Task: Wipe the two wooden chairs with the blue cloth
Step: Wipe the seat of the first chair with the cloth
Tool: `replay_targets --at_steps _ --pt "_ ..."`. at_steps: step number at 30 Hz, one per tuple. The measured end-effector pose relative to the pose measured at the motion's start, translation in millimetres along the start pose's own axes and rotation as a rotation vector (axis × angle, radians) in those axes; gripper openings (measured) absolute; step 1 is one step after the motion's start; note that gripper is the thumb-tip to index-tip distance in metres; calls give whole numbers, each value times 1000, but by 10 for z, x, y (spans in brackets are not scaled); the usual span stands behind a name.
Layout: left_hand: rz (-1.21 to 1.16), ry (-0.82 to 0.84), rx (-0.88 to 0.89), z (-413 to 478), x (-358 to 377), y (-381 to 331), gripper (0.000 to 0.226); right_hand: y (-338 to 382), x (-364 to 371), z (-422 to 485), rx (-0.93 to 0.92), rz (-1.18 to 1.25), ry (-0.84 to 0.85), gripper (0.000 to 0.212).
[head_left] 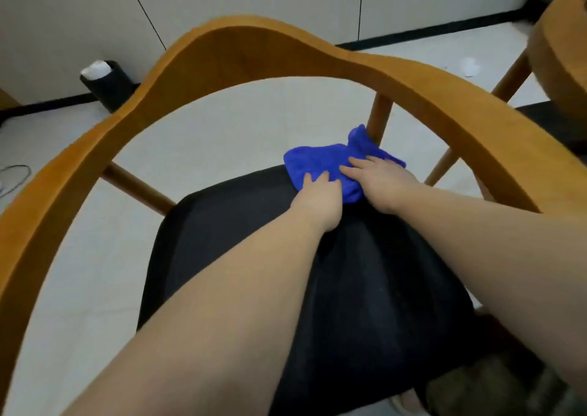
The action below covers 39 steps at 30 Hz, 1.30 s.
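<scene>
Two hands close together, both on the blue cloth (320, 161). Right hand (381, 183) flat, pressing down on it. Left hand (319, 198) on its near edge; gripping or just pressing, hard to tell. Cloth at the back edge of the black seat (317, 288) of the wooden chair (254, 43), up against a back post (378, 117). Second wooden chair (559, 50) at far right.
</scene>
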State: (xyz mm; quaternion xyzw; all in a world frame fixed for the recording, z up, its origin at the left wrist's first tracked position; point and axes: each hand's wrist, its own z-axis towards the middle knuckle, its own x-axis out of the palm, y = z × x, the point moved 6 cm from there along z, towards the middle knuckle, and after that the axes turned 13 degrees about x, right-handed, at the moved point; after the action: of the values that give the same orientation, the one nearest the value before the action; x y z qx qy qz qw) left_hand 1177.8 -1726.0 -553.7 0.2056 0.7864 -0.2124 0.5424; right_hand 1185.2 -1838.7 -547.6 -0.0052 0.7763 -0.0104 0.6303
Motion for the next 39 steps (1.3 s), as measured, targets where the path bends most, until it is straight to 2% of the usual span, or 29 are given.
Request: replay_targets --at_steps 2,4,10,19,25,29,32,39 --pt "77 -1 -18 26 43 -40 43 -12 186 -57 65 53 107 62" --pt "153 -21 -7 -9 -1 -57 37 22 212 -79 105 58 134 67" --pt "97 34 85 -183 -31 -182 41 57 185 -301 126 -50 207 78" --pt "103 152 143 -612 41 -507 22 56 289 -860 144 -119 329 82" --pt "140 199 192 -918 190 -717 36 52 435 -1262 195 -103 385 86" --pt "113 219 203 -1144 252 -894 36 54 485 -1560 204 -100 395 90" --pt "107 222 209 -1317 292 -1011 34 46 523 -1783 184 -93 386 89" --pt "109 287 219 -1690 339 -1254 47 88 428 -2274 114 -181 452 88"
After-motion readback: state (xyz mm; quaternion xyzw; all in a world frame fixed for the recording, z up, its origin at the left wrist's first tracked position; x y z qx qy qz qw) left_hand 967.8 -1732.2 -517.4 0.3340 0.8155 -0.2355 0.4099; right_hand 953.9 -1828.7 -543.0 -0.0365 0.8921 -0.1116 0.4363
